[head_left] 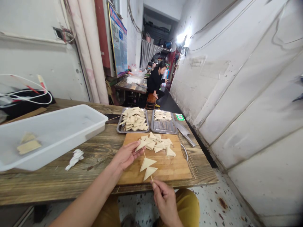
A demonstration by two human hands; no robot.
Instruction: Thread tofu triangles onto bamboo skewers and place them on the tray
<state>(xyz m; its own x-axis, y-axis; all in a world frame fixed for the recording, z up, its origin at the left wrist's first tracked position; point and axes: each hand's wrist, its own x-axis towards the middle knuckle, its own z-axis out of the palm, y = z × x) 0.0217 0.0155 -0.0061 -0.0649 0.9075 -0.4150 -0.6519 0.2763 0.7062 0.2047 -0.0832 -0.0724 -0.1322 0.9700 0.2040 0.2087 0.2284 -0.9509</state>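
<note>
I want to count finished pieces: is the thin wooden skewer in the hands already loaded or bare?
Loaded: the thin wooden skewer carries two pale triangular tofu pieces.

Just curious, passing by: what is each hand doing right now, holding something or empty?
Left hand: closed on a triangular tofu piece at the skewer's tip.
Right hand: pinching the lower end of the bamboo skewer, which carries two threaded triangles.

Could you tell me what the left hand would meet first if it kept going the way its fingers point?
Probably the loose pile of triangles on the cutting board; the left hand already pinches one triangular piece at the pile's edge.
</note>
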